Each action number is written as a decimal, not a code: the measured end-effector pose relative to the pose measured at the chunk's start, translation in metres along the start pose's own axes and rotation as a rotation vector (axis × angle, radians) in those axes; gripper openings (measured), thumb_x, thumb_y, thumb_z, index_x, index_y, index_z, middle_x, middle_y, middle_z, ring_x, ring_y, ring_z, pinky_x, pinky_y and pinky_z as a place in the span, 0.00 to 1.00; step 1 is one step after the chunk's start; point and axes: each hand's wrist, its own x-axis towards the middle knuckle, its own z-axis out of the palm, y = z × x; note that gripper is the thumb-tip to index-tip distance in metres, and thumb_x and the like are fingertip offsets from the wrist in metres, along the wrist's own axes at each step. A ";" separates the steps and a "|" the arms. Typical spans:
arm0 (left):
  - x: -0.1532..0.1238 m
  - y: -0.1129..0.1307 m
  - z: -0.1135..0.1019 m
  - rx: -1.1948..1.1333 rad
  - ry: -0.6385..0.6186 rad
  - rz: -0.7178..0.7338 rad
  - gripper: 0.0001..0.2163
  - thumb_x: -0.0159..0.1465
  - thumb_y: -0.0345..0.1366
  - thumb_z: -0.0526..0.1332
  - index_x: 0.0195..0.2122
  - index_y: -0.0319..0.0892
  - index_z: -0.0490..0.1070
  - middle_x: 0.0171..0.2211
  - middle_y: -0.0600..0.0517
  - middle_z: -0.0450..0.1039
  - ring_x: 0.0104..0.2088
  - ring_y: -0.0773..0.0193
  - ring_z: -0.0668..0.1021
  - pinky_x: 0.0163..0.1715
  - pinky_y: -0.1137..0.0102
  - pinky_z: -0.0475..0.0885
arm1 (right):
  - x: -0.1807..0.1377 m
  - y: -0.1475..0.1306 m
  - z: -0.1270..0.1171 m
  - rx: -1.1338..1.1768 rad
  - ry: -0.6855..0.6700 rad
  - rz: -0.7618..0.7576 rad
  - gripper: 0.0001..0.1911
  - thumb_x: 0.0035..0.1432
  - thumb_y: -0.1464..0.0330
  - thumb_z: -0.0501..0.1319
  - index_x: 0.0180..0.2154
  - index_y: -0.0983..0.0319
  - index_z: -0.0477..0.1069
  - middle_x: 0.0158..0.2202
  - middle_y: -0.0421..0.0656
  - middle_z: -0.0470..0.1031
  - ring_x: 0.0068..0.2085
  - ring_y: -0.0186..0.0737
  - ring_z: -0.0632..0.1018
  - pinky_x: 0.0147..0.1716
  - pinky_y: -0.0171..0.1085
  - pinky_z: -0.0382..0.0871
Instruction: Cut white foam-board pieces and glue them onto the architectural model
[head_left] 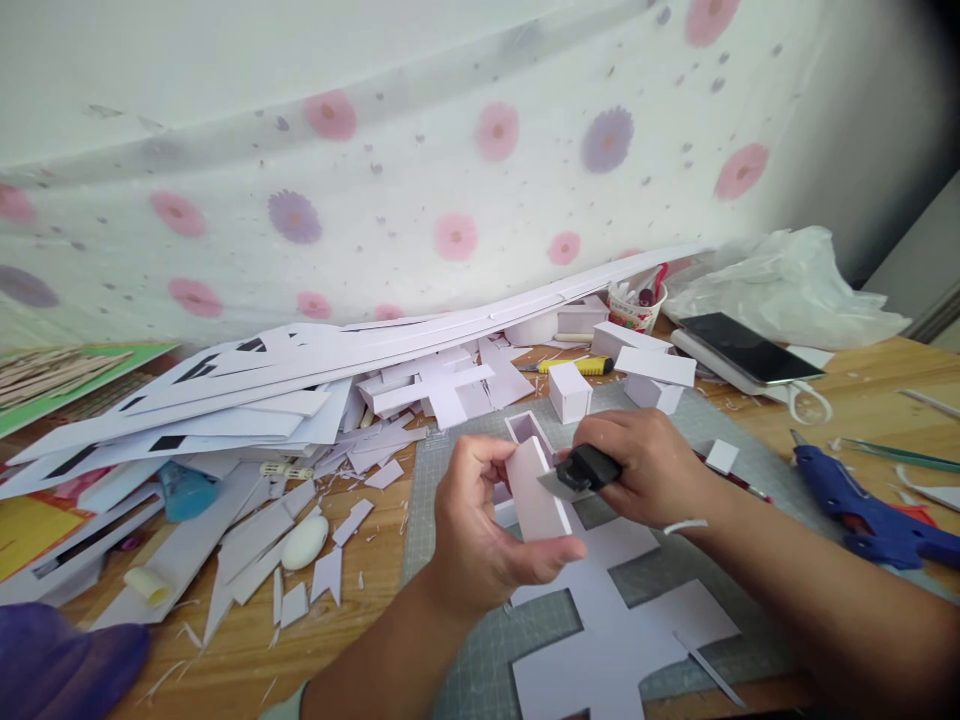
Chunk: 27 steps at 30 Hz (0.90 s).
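My left hand is closed round a small open white foam-board box, held above the grey cutting mat. My right hand grips a black-handled cutter, its blade resting against the box's right edge. A cross-shaped white foam-board cutout lies flat on the mat just below both hands. A thin white strip sticks to my right wrist.
A heap of white board sheets and scraps covers the left and back of the wooden table. Small white boxes, a yellow knife, a phone, a blue glue gun and a plastic bag lie behind and right.
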 end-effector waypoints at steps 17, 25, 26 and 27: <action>0.002 0.005 -0.001 0.072 0.009 0.017 0.28 0.44 0.51 0.73 0.39 0.44 0.64 0.30 0.54 0.71 0.28 0.66 0.73 0.26 0.73 0.70 | 0.000 0.000 0.004 -0.032 0.017 0.031 0.05 0.52 0.72 0.56 0.25 0.61 0.65 0.20 0.40 0.69 0.23 0.36 0.70 0.24 0.35 0.50; -0.003 -0.002 0.000 0.054 0.001 -0.017 0.29 0.43 0.52 0.73 0.39 0.43 0.64 0.30 0.53 0.69 0.28 0.66 0.71 0.26 0.72 0.69 | 0.000 0.005 0.003 -0.019 -0.002 0.031 0.04 0.51 0.72 0.55 0.25 0.61 0.65 0.21 0.41 0.70 0.24 0.36 0.70 0.24 0.34 0.51; -0.002 -0.001 0.000 0.041 0.002 -0.021 0.29 0.43 0.52 0.73 0.39 0.43 0.64 0.29 0.53 0.69 0.28 0.67 0.71 0.26 0.73 0.68 | 0.000 0.003 0.003 0.005 -0.007 0.006 0.04 0.51 0.72 0.55 0.25 0.61 0.65 0.21 0.41 0.70 0.24 0.36 0.70 0.25 0.34 0.52; -0.001 0.000 -0.001 0.032 0.006 -0.021 0.29 0.43 0.51 0.73 0.39 0.43 0.64 0.29 0.54 0.69 0.27 0.67 0.71 0.26 0.74 0.68 | 0.000 0.002 0.003 0.025 -0.009 -0.013 0.04 0.51 0.72 0.55 0.25 0.61 0.65 0.21 0.40 0.70 0.24 0.36 0.69 0.25 0.34 0.52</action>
